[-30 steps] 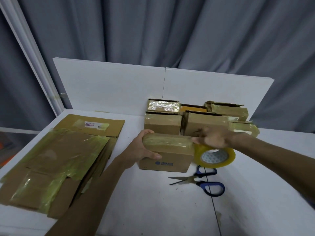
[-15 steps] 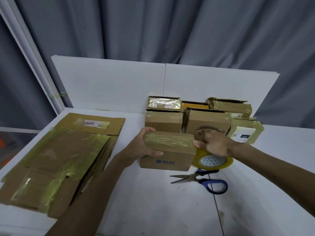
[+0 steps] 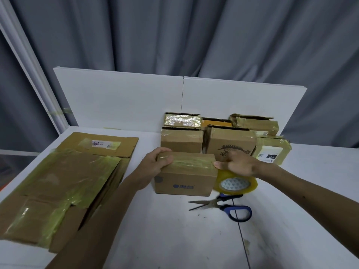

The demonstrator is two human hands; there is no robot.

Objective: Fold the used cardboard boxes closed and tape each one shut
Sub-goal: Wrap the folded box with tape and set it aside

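One small cardboard box (image 3: 186, 179) on the counter (image 3: 174, 239), and I'm wondering how it handles. It sits between my two hands. My left hand (image 3: 155, 166) is curled over its top left end, fingers on the lid. My right hand (image 3: 240, 164) is wrapped round the tape roll (image 3: 236, 184), which hangs just under that hand against the box's right end. One fingertip is at the box's top right corner. A yellowish strip (image 3: 190, 164) runs across the lid from one hand to the other.

Reply from tapedave: looks light to me, likely empty, so it'll probably skate on that smooth counter if you tug the tape. Used board is usually stiff along edges and corners, mushy mid-panel. Grip over an edge, right where your left hand is, not mid-lid. That glossy tape is probably slick too, so press down.

OP: and the roll?

Reply from tapedave: rigid, no drama, hold it over the rim like you do. The scissors (image 3: 223, 205) lie just nearer you than the right hand, so cutting is a short reach. The taped boxes (image 3: 182, 141) stand right beyond both hands, and the flattened cardboard (image 3: 64, 181) is well off past your left hand. Mind the strip doesn't fold onto itself.
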